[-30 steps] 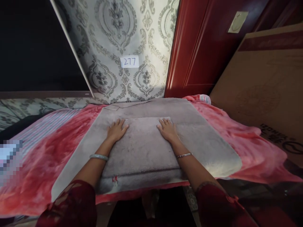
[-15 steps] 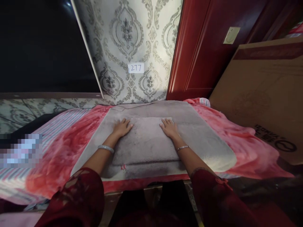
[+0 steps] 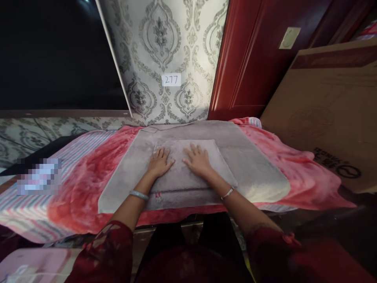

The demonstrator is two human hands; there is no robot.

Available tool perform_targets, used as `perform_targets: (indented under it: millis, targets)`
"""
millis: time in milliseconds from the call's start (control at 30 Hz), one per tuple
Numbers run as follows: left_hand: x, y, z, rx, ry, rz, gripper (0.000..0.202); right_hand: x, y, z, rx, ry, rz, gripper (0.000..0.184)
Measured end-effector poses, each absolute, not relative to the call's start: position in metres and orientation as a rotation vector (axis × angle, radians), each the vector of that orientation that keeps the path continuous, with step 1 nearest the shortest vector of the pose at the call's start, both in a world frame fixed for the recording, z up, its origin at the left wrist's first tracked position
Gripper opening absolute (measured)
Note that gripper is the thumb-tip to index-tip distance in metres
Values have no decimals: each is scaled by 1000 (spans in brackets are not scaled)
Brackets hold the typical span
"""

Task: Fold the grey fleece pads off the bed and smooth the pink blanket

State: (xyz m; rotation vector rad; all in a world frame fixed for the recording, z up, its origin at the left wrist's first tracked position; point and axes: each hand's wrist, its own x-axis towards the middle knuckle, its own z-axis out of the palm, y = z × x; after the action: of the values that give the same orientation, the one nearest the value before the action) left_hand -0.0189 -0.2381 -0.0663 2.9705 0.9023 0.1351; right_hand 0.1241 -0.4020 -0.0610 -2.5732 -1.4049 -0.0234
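pressing palms down on a folded grey cloth (image 3: 179,179), a person works at a covered surface below a patterned wall (image 3: 160,35). the cloth is soft and plush, squared off in layers, its nap mottled, with a small red mark (image 3: 158,195) on the band along its near side. the left hand (image 3: 160,162) and the right hand (image 3: 198,160) lie flat, fingers outstretched and a little spread, with hold of nothing.

half a second earlier, the hands sat wider apart, close to the folded cloth's two sides; now they have drawn inward, leaving its right edge in plain view.

one straight edge of the folded cloth faces the wall and the banded edge faces the person; its long axis appears to run from side to side, roughly along the wall.

the folded cloth lies on a larger grey cloth (image 3: 253,165), whether one piece with it cannot be told, over a red-pink blanket (image 3: 306,181) and a striped cloth (image 3: 85,147). a card reading "277" (image 3: 171,79) is on the wall, between a dark screen (image 3: 53,55) at left and red woodwork (image 3: 250,59) and a cardboard box (image 3: 330,98) at right.
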Motion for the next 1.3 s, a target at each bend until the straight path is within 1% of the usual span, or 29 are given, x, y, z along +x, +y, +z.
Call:
perform_targets:
  millis: [67,167,400,600,767,867,933,1033,1167,1300]
  targets:
    - [-18,-238,-66,2977,901,126,74,105,-406,-71,-2540,-1484,27,64]
    - [-18,-238,-66,2973,895,115,74,96,-410,-81,-2552,-1459,48,64]
    - [-20,-237,-66,2946,866,135,74,113,-432,-77,-2584,-1461,59,61]
    - [-20,-235,-68,2930,858,152,73,123,-480,-86,-2699,-1305,8,61]
    - [-25,-237,-56,2953,846,137,69,112,-491,-80,-2750,-1139,3,57]
    - [-39,-255,-51,3039,745,268,67,94,-485,-77,-2667,-1167,-78,56]
    - [-50,-274,-58,3090,542,367,66,80,-478,-79,-2534,-1304,-145,56]
    - [-63,-305,-79,3108,321,375,67,62,-466,-88,-2396,-1475,-142,56]
    - [-67,-324,-102,3117,395,411,66,53,-460,-102,-2388,-1504,-150,56]
    - [-66,-320,-102,3113,349,437,64,55,-462,-106,-2383,-1503,-177,57]
